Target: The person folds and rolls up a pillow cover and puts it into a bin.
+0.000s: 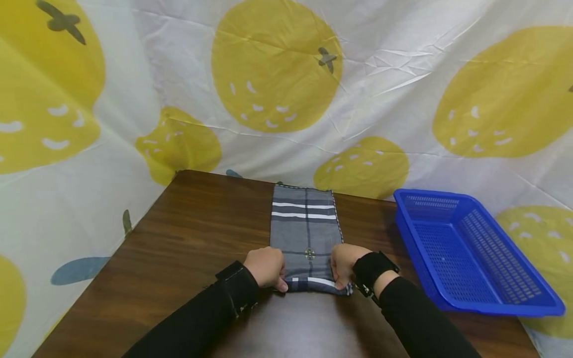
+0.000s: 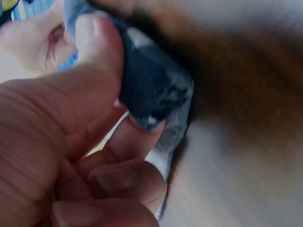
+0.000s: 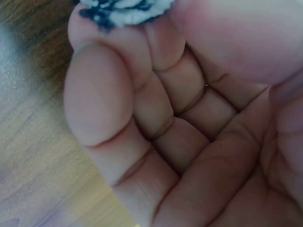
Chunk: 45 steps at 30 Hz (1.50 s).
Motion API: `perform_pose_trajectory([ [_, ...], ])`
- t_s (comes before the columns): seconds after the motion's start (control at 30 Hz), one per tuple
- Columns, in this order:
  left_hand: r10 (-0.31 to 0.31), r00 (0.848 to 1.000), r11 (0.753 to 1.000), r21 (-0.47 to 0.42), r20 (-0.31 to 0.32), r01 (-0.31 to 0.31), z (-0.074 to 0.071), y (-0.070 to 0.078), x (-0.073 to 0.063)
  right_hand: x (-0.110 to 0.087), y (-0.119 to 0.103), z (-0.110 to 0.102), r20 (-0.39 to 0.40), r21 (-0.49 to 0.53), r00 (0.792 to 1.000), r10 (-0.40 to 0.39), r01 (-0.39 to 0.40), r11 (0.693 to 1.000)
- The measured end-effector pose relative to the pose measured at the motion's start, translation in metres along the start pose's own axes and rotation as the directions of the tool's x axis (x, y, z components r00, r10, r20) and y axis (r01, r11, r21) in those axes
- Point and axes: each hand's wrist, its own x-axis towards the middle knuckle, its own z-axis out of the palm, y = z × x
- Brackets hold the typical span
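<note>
A grey checked cloth (image 1: pixel 295 233) with white stripes lies lengthwise on the table, its near end folded over into a narrow dark band. My left hand (image 1: pixel 265 268) pinches the left corner of that band. In the left wrist view the thumb and a finger hold the dark folded edge (image 2: pixel 156 80) between them. My right hand (image 1: pixel 346 261) grips the band's right corner. The right wrist view shows its fingers curled, with a bit of black-and-white cloth edge (image 3: pixel 128 9) at the thumb and fingertip.
A blue plastic basket (image 1: pixel 414 263) stands on the right side of the brown wooden table (image 1: pixel 192 223). Behind the table hangs a white curtain (image 1: pixel 179 59) printed with yellow fruit. Black bands circle both wrists.
</note>
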Motion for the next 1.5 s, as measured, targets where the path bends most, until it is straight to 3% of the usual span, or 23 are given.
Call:
perform_pose_trajectory([
  [0.13,-0.024,0.990,1.000,-0.013,0.137,0.026,-0.006,-0.004,0.011,-0.001,0.000,0.000,0.010,-0.002,1.000,0.014,-0.014,1.000],
  [0.33,-0.014,0.958,1.000,0.017,0.287,0.010,-0.016,-0.003,0.028,0.001,0.001,-0.001,0.016,-0.011,0.999,0.031,-0.031,0.999],
  [0.47,-0.017,0.913,0.991,0.130,0.409,-0.040,-0.012,-0.003,0.047,0.003,0.002,0.000,0.005,-0.009,1.000,0.017,-0.017,1.000],
  [0.57,-0.052,0.863,0.956,0.274,0.503,-0.103,-0.008,-0.001,0.061,0.004,0.002,0.000,-0.013,-0.010,1.000,-0.009,0.009,1.000],
  [0.7,-0.145,0.840,0.903,0.417,0.523,-0.104,-0.007,0.004,0.072,0.000,0.002,0.005,-0.090,-0.001,0.996,-0.021,0.021,1.000],
  [0.77,-0.184,0.848,0.898,0.435,0.497,-0.060,-0.007,0.007,0.074,-0.005,0.001,0.010,-0.153,0.003,0.988,-0.023,0.024,1.000],
  [0.87,-0.220,0.845,0.887,0.460,0.488,-0.034,-0.008,0.009,0.075,-0.015,-0.001,0.016,-0.266,-0.001,0.963,-0.054,0.056,0.998],
  [1.03,-0.225,0.850,0.881,0.472,0.477,-0.031,-0.006,0.008,0.078,-0.033,-0.002,0.030,-0.451,-0.036,0.880,-0.150,0.150,0.988],
  [1.13,-0.195,0.860,0.893,0.448,0.471,-0.042,-0.002,0.006,0.079,-0.043,0.001,0.044,-0.562,-0.100,0.802,-0.200,0.174,0.980],
  [1.2,-0.171,0.868,0.902,0.428,0.466,-0.052,0.000,0.003,0.080,-0.049,0.002,0.055,-0.637,-0.178,0.728,-0.252,0.179,0.967],
  [1.27,-0.159,0.871,0.908,0.415,0.465,-0.056,0.002,0.001,0.081,-0.054,0.003,0.068,-0.701,-0.296,0.631,-0.333,0.168,0.940],
  [1.33,-0.162,0.870,0.909,0.413,0.466,-0.052,0.001,0.002,0.080,-0.057,0.002,0.079,-0.735,-0.395,0.547,-0.401,0.137,0.909],
  [1.4,-0.167,0.866,0.908,0.416,0.471,-0.051,0.003,0.000,0.082,-0.059,0.001,0.087,-0.750,-0.458,0.485,-0.450,0.112,0.882],
  [1.43,-0.166,0.867,0.905,0.421,0.470,-0.054,0.005,-0.002,0.084,-0.060,0.002,0.090,-0.752,-0.470,0.470,-0.461,0.107,0.876],
  [1.5,-0.164,0.876,0.906,0.420,0.453,-0.048,0.017,-0.010,0.092,-0.059,0.002,0.093,-0.759,-0.454,0.469,-0.452,0.117,0.883],
])
